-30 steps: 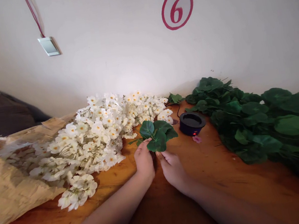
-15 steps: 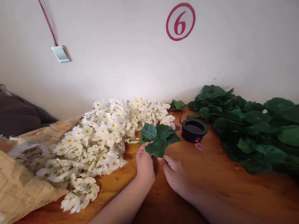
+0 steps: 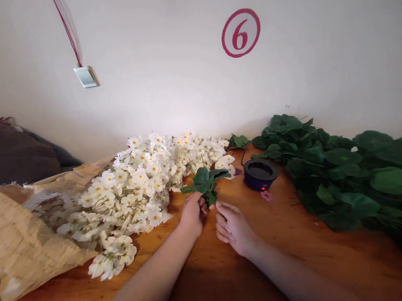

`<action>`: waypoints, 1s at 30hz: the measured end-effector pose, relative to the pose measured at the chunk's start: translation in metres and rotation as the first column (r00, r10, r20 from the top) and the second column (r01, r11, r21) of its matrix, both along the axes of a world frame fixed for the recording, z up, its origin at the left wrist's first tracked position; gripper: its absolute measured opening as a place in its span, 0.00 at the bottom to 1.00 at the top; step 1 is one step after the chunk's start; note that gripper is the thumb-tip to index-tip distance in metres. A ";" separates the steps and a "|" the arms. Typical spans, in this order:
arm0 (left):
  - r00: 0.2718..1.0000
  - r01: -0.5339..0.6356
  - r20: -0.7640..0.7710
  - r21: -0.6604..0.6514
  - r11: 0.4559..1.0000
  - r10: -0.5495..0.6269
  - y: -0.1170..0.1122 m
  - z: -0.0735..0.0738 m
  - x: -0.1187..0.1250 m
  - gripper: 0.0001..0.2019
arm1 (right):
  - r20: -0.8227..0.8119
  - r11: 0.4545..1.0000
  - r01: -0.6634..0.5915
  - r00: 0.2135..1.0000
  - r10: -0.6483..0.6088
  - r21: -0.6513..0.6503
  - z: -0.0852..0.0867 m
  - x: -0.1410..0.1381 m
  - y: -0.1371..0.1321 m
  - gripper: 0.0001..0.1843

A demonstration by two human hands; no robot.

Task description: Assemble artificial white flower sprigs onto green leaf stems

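Note:
Over the middle of the table, a sprig of green artificial leaves [image 3: 204, 181] is held up, its leaves seen nearly edge-on. My left hand [image 3: 193, 214] is closed around the lower part of the sprig. From the right, my right hand [image 3: 235, 227] pinches at the bottom of the same sprig with thumb and forefinger, the other fingers curled in. The stem is hidden among leaves and fingers. Just right of the sprig stands a small dark round pot [image 3: 261, 174] with a lit red light, a small pink petal-like piece [image 3: 266, 195] in front of it.
A large heap of white artificial flowers [image 3: 134, 179] spills from brown paper wrapping [image 3: 32, 247] on the left. Piled green leaves [image 3: 344, 171] cover the right side of the wooden table [image 3: 296, 251]. The wall [image 3: 161, 76] rises behind, and a dark bulky thing [image 3: 4, 151] sits far left.
The sprig has tipped so its leaves show more edge-on, their undersides bunched over my fingers. My right hand has turned, its curled fingers now showing. The view has shifted slightly.

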State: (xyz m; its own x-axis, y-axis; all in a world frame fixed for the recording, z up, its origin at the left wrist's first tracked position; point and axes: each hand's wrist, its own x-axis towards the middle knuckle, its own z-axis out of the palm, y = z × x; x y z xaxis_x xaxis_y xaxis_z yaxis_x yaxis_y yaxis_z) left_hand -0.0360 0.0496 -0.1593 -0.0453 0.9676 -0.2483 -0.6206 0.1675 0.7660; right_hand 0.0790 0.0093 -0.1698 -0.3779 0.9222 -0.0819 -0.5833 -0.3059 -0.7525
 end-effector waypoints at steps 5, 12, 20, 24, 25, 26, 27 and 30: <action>0.979 0.166 0.136 -0.093 0.982 -0.153 0.005 0.004 -0.008 0.22 | -0.059 0.998 -0.019 0.998 0.015 -0.064 0.002 0.005 0.003 0.10; 0.951 0.250 0.215 -0.102 0.963 -0.224 0.009 0.003 -0.013 0.17 | -0.136 0.995 -0.041 0.990 0.029 -0.090 0.001 0.007 0.006 0.09; 0.941 0.259 0.238 -0.059 0.964 -0.239 0.009 -0.001 -0.014 0.10 | -0.107 0.995 -0.060 0.993 0.052 -0.073 0.001 0.009 0.006 0.10; 0.989 0.131 0.062 0.024 0.991 -0.132 0.005 0.000 -0.008 0.12 | -0.059 0.996 -0.057 0.997 0.053 -0.074 0.000 0.011 0.009 0.12; 0.996 0.087 -0.014 0.064 0.994 -0.086 0.004 0.000 -0.006 0.12 | -0.051 0.996 -0.050 0.998 0.046 -0.077 0.000 0.011 0.009 0.12; 0.995 0.049 -0.094 0.106 0.993 -0.039 0.003 0.000 -0.005 0.13 | -0.048 0.996 -0.044 0.998 0.040 -0.080 0.000 0.012 0.010 0.12; 0.985 0.023 -0.171 0.148 0.989 0.002 0.003 0.000 -0.003 0.13 | -0.048 0.996 -0.040 0.998 0.036 -0.083 0.000 0.012 0.010 0.12; 0.945 0.021 -0.321 0.242 0.970 0.060 0.003 0.000 -0.001 0.11 | -0.064 0.995 -0.048 0.997 0.043 -0.091 -0.001 0.013 0.010 0.11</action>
State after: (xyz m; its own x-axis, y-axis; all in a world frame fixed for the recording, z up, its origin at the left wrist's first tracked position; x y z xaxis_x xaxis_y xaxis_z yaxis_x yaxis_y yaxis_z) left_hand -0.0374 0.0522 -0.1597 -0.1034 0.9944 0.0213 -0.3336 -0.0549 0.9411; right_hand 0.0918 0.0192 -0.1703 -0.4261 0.8936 -0.1412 -0.6116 -0.3996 -0.6829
